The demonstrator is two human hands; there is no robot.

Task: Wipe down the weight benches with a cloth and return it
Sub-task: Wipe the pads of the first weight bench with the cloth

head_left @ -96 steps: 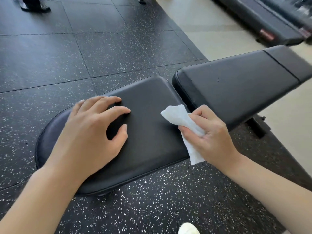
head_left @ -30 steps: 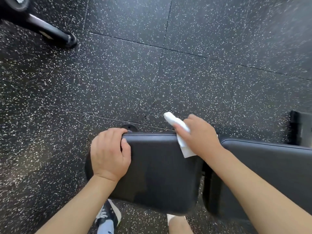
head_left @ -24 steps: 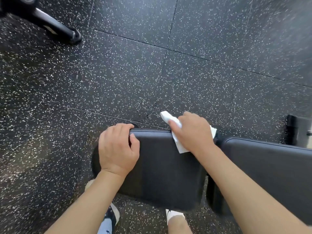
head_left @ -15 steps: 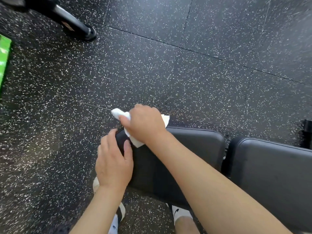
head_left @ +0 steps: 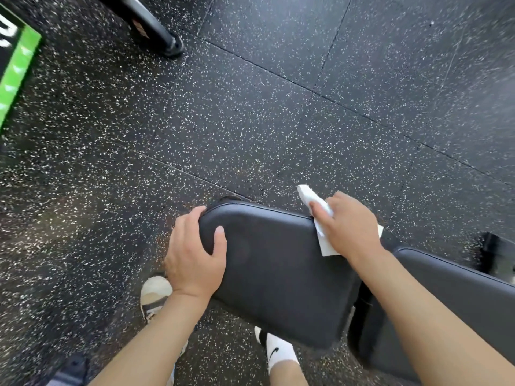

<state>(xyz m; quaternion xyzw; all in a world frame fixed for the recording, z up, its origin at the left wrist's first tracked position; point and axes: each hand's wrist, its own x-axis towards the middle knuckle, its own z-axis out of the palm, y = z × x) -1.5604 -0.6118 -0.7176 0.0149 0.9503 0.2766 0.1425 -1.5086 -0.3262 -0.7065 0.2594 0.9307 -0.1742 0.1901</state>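
A black padded bench seat [head_left: 278,271] lies below me, with the longer back pad [head_left: 451,296] to its right. My left hand [head_left: 195,254] grips the seat's rounded left end, thumb on top and fingers curled over the edge. My right hand [head_left: 348,224] holds a white cloth [head_left: 323,240] and presses it on the seat's far right edge. One corner of the cloth sticks out past my fingers over the floor.
Black speckled rubber floor [head_left: 250,121] surrounds the bench. A black machine foot [head_left: 156,32] stands at the top left and a green-edged box [head_left: 14,65] at the far left. My shoes [head_left: 156,296] stand under the seat. A black bench part [head_left: 493,252] shows at the right.
My right hand has swept the cloth along the seat's far edge from the left end back to the right. My left hand stays gripping the left end.
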